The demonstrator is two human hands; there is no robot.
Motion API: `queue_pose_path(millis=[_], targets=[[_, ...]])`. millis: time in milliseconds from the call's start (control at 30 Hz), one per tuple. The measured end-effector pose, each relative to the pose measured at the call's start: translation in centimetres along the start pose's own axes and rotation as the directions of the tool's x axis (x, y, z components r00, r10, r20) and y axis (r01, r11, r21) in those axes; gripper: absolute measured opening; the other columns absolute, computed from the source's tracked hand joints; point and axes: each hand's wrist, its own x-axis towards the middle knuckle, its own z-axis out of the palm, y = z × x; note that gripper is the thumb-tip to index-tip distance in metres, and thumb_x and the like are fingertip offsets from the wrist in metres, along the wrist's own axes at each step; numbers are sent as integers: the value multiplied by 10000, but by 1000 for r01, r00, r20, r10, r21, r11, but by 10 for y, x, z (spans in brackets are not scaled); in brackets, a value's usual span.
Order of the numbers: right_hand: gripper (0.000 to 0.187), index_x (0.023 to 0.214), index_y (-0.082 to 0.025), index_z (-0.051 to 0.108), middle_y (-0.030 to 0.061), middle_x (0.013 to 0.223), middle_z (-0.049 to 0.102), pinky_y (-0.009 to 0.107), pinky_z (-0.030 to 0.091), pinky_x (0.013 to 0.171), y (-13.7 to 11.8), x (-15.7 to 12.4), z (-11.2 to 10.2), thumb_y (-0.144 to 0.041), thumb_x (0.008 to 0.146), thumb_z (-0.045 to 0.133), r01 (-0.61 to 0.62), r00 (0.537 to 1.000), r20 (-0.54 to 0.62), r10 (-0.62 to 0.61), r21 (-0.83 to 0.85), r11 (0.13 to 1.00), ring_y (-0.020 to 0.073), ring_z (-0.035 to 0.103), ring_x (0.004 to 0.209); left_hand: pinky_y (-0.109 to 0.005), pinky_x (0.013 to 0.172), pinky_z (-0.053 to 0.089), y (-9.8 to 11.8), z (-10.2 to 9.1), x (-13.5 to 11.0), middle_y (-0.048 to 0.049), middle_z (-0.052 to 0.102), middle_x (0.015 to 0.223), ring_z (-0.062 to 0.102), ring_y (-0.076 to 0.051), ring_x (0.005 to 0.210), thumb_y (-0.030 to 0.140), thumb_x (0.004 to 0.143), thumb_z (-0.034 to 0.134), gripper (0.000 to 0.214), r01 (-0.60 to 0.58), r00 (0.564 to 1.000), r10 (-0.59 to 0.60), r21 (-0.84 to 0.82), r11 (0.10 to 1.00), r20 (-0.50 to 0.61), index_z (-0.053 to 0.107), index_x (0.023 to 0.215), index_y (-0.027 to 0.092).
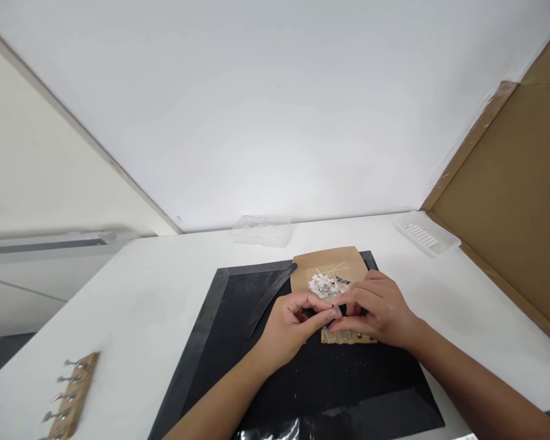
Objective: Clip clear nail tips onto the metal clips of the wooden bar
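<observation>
The mat [220, 366] is black, matt and rubbery-looking, with glossy film [275, 428] at its near edge. The card [330, 263] is dull brown paper, and the small strip [348, 337] is brown board. The long strip [73, 391] looks wooden and carries shiny metal pins [62, 379]. The tray [262, 231] is clear plastic. The table [142, 305] is smooth and white.

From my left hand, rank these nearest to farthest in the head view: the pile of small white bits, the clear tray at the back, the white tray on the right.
1. The pile of small white bits, on the brown card just beyond the left hand.
2. The clear tray, past the mat's back edge, slightly left.
3. The white tray, back right by the cardboard.
</observation>
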Motion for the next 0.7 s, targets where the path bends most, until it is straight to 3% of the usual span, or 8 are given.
queue_pose_path(millis=[100,367,567,700], targets=[[335,1071,-218,717,-72,677,687,298,359,653,0,-5,-4,-489,919,843,-11,999,-39,10,-14,1000,87,608,581,-173,364,341,1,2,-1,-84,807,819,465,-39,398,455,823,860,314,49,997,-47,-41,998,56,810,858,147],[379,985,-222,662,-100,615,664,299,371,640,-6,-8,2,-494,858,894,-3,983,-181,16,67,998,77,612,528,-152,340,329,3,6,-4,-79,764,817,443,-23,400,542,809,869,442,117,980,-85,-173,978,182,840,1005,147],[341,937,-219,648,-101,592,649,296,383,652,-12,-9,8,-477,894,868,-22,977,-206,54,158,987,77,607,507,-132,307,317,6,4,-6,-53,705,838,428,-15,419,453,852,859,288,110,961,-24,-302,947,275,855,944,180],[291,906,-215,649,-75,622,675,298,405,651,-17,-9,9,-443,947,825,-58,979,-180,94,197,979,89,618,527,-127,295,309,6,3,-7,-32,674,833,424,-2,394,435,888,830,254,114,959,-25,-302,946,283,845,923,183]])
